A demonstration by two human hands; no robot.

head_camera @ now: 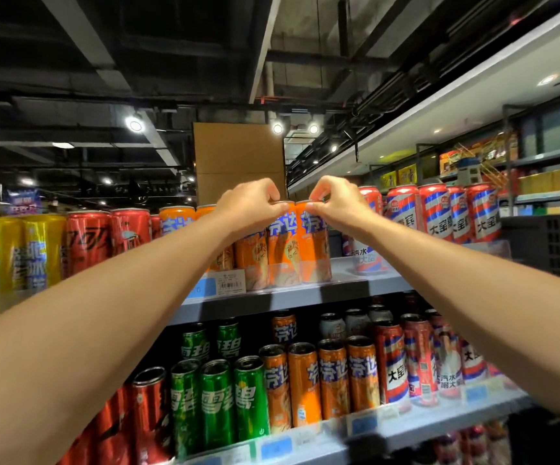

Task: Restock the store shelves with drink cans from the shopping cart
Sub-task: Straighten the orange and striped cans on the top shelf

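Two tall orange cans stand side by side at the front of the top shelf (349, 283). My left hand (250, 204) pinches the rim of the left orange can (283, 246). My right hand (333, 199) pinches the rim of the right orange can (313, 250). Both cans are upright with their bases on the shelf, behind a clear front lip. More orange cans (250, 255) stand just left of them, partly hidden by my left forearm. The shopping cart is out of view.
The top shelf also carries yellow cans (7, 253) and red cans (104, 239) on the left and red-white-blue striped cans (456, 213) on the right. A cardboard box (238, 162) stands behind. The lower shelf (406, 427) holds green, orange, red and striped cans.
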